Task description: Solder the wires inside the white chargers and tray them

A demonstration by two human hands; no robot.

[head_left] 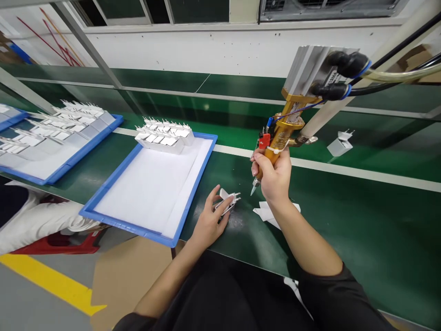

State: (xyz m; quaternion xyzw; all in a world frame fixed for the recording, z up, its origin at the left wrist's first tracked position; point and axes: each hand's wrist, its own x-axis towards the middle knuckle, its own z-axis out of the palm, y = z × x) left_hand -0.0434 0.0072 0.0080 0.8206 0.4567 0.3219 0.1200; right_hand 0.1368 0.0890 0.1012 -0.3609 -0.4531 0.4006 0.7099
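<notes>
My left hand (211, 219) has its fingers around a white plug charger housing (226, 198) on the green bench, its lid part tilted up and metal pins pointing right. Wrapped round a gold dispensing gun (281, 133) is my right hand (275, 177); the gun has a red switch on its side. Its pale pointed nozzle (254, 187) aims down, a short way right of the housing and apart from it. A crumpled white tissue (267, 212) lies under my right wrist.
A blue-rimmed tray (203, 184) at left holds rows of white housings (164, 133) at its far end. Another filled tray (51, 177) stands further left, near a seated person's leg (51, 225). One housing (339, 146) stands at right. Hoses (396, 76) run from the gun.
</notes>
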